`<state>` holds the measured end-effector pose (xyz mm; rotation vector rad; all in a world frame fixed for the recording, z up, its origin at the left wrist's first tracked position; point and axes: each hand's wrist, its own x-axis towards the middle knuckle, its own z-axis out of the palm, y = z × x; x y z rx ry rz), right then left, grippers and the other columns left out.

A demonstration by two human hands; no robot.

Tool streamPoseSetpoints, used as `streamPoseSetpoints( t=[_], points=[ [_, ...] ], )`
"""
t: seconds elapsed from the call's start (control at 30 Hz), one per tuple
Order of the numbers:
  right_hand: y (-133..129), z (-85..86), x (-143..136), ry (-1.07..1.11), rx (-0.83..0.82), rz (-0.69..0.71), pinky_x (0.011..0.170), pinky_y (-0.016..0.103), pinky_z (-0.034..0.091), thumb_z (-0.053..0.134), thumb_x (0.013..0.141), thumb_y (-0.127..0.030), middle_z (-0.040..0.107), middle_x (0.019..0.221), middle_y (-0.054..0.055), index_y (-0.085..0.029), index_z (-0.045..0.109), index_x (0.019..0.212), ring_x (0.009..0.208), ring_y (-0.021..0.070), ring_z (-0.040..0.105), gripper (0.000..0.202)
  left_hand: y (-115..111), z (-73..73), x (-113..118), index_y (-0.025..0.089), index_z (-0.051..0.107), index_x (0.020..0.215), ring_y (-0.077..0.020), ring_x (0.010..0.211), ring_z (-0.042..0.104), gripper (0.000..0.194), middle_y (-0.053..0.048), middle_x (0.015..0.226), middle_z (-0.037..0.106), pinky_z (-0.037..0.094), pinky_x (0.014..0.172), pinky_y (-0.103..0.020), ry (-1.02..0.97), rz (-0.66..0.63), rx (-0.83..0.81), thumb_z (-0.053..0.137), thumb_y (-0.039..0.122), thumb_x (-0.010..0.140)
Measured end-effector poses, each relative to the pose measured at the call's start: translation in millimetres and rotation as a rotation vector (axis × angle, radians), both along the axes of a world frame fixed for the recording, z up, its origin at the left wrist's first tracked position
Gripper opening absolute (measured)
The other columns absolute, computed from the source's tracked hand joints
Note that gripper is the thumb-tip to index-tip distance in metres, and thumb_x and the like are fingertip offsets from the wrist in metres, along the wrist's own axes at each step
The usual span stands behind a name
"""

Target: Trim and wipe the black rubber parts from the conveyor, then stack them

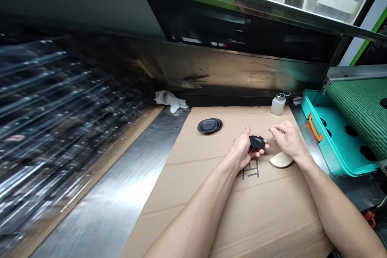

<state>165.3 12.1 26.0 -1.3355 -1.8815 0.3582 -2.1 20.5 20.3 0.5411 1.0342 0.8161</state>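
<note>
My left hand (244, 149) is closed on a small black oval plastic part (256, 142), its dished face turned up. Just right of it, my right hand (286, 137) is curled with thumb and fingers pinched together. Something pale shows between those fingers, too small to make out. The two hands are apart. Beneath my right hand lies a cream-coloured rounded pad (281, 160), partly hidden by the wrist. Farther left, several black oval parts (210, 125) rest in an overlapping pile on the cardboard sheet (193, 177).
A small whitish bottle with a metal cap (278, 104) stands at the back. On the right are a teal bin (340, 157) holding several black parts and a green conveyor belt (363, 96). A white cloth (171, 100) lies back left, beside stacked clear plastic trays (60, 129).
</note>
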Motion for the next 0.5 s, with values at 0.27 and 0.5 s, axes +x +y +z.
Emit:
streamPoseSetpoints(
  t=[0.27,0.5],
  points=[
    [-5,-17.9,-26,-0.054,-0.001,0.008,0.075,0.025,0.044,0.060,0.094,-0.032,0.063,0.090,0.003,-0.020,0.067,0.091,0.080,0.0156,0.059,0.014,-9,-9.0,8,0.011,0.065,0.077,-0.0166,0.037,0.055,0.063,-0.009,0.049,0.061,0.040,0.033,-0.024,-0.002,0.034,0.187,0.030,0.058,0.099],
    [-16,-8.0,-28,-0.220,0.032,0.195,0.078,0.026,0.045,0.053,0.096,-0.020,0.058,0.090,0.004,-0.022,0.071,0.104,0.084,0.0166,0.056,0.020,-9,-19.3,5,0.014,0.062,0.070,-0.0153,0.038,0.053,0.079,-0.005,0.045,0.056,0.037,0.036,-0.023,-0.120,0.034,0.283,0.021,0.078,0.090]
  ],
)
